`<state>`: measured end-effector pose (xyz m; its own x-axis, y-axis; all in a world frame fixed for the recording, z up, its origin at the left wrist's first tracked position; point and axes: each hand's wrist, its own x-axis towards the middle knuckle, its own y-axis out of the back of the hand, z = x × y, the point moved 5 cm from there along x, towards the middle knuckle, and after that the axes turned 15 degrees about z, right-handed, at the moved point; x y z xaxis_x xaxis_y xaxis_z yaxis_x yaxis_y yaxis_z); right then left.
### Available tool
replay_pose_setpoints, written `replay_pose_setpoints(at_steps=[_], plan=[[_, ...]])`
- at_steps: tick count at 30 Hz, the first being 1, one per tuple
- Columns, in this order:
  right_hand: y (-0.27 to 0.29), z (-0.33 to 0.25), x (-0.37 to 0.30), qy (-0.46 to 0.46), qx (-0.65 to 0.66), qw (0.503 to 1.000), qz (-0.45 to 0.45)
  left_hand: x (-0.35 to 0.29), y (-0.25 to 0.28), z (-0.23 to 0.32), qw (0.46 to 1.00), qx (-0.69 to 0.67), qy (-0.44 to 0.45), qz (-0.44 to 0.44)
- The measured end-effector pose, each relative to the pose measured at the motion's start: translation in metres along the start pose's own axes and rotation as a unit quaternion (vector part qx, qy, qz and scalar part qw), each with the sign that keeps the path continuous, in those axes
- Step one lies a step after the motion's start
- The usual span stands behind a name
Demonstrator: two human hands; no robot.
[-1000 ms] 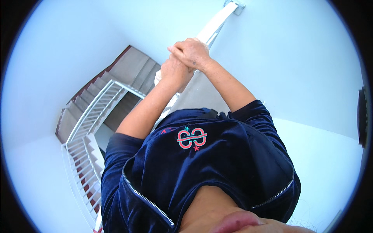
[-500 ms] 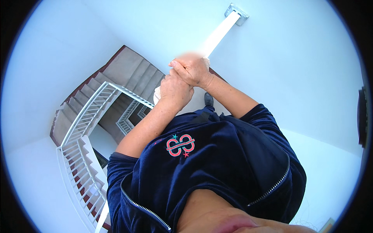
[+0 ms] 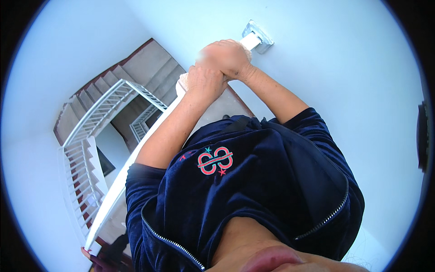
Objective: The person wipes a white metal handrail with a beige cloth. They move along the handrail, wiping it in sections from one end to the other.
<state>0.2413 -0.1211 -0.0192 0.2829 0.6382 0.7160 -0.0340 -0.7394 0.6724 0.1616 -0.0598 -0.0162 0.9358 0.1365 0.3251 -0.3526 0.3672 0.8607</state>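
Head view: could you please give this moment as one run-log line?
left hand: gripping pale cloth | right hand: gripping pale cloth, near wall bracket | pale cloth: on white handrail

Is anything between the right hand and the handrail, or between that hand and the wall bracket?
A pale cloth shows between the right hand and the handrail; past its edge, only bare handrail leads to the wall bracket.

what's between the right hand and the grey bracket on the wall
In the head view, the edge of a pale cloth shows beside the right hand, then a short stretch of white rail reaches the grey bracket.
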Motion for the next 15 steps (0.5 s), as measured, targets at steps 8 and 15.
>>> replay_pose_setpoints(at_steps=[8,15], plan=[[0.012,0.069,-0.004,-0.087,0.046,0.995,-0.004,0.053,-0.029,0.028,0.994,0.058,0.041,-0.087],[0.016,0.066,0.002,-0.223,0.117,0.968,0.022,0.049,-0.033,0.023,0.988,0.081,0.057,-0.115]])
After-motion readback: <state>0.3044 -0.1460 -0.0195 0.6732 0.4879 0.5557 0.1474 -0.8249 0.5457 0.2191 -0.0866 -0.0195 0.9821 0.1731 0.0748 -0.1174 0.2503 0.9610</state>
